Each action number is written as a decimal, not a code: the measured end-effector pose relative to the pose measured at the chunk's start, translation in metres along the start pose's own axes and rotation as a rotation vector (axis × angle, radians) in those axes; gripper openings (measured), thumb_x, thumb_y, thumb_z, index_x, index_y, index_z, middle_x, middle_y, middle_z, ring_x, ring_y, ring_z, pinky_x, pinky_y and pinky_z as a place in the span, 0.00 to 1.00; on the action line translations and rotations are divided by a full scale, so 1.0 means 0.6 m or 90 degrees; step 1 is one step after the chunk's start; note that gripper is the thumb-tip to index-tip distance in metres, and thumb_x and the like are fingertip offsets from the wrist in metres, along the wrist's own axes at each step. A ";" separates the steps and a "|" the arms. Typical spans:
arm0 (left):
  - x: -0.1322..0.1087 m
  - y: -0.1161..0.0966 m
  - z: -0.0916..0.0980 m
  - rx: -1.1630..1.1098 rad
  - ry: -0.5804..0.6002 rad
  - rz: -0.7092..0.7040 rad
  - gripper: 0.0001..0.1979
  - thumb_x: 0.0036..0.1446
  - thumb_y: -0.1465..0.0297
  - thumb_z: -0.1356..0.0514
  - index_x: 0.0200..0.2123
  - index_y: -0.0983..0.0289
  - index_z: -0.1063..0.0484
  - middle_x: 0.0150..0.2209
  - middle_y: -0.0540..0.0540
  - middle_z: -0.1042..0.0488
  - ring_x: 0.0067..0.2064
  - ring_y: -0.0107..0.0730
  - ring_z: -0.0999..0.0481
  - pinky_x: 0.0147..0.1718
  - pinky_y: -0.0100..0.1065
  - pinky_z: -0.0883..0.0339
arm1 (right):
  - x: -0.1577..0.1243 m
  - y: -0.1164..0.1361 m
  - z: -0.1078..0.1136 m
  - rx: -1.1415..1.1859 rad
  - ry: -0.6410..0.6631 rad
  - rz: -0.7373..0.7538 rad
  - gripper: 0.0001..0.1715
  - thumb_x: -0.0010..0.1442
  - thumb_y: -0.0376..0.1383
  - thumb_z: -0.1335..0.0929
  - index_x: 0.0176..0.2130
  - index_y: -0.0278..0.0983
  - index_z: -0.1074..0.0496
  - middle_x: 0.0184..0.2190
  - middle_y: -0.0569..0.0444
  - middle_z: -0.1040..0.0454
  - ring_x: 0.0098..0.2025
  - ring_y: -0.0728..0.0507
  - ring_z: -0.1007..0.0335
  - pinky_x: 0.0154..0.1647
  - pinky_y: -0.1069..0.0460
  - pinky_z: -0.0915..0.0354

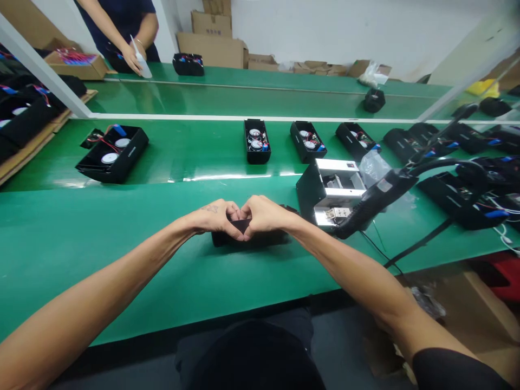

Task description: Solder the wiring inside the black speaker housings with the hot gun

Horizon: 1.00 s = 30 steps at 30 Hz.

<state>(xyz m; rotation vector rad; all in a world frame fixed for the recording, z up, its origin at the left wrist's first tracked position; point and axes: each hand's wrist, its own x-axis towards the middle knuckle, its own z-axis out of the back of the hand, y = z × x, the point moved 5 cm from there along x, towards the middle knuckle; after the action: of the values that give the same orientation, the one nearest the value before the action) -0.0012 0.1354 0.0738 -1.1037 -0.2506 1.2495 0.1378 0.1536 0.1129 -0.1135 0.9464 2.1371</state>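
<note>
My left hand (219, 215) and my right hand (263, 214) meet over the green bench, thumb tips and curled fingers touching. Together they outline a heart-shaped gap, with no object seen in either hand. Behind and below them is a black speaker housing (266, 239), largely hidden by the hands and forearms. Just right of it stands a black and silver machine (343, 187) with an open front.
Open black housings with white discs and wires, including one housing (257, 154), sit along the green belt (195, 157). A dark jointed arm (374, 200) crosses the right side. Across the bench a co-worker's hand (132, 58) holds a white bottle (144, 66).
</note>
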 end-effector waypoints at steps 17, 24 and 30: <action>-0.079 0.016 -0.098 0.248 -0.201 -0.200 0.08 0.42 0.74 0.28 0.25 0.56 0.22 0.44 0.53 0.20 0.69 0.64 0.37 0.63 0.63 0.46 | -0.306 -0.121 0.028 -0.085 -1.083 -0.065 0.32 0.63 0.44 0.25 0.61 0.37 0.33 0.56 0.37 0.29 0.52 0.33 0.28 0.53 0.37 0.30; -0.104 0.037 -0.121 0.393 -0.325 -0.328 0.11 0.44 0.78 0.31 0.29 0.56 0.22 0.44 0.52 0.19 0.66 0.61 0.33 0.59 0.60 0.40 | -0.280 -0.281 0.022 0.341 -0.950 -0.100 0.24 0.56 0.48 0.22 0.44 0.38 0.29 0.33 0.53 0.21 0.33 0.41 0.23 0.43 0.41 0.25; -0.100 0.062 -0.115 0.505 -0.358 -0.423 0.08 0.43 0.73 0.32 0.28 0.53 0.22 0.42 0.51 0.19 0.62 0.61 0.31 0.52 0.55 0.39 | -0.274 -0.248 0.037 0.624 -0.907 0.136 0.18 0.58 0.41 0.24 0.42 0.40 0.33 0.19 0.68 0.34 0.17 0.51 0.38 0.20 0.54 0.40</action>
<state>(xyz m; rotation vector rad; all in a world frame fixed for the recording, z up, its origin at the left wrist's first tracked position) 0.0013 0.0452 0.0344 0.0498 -0.4473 0.8810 0.3587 0.1281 0.1010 1.7511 0.9047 1.1152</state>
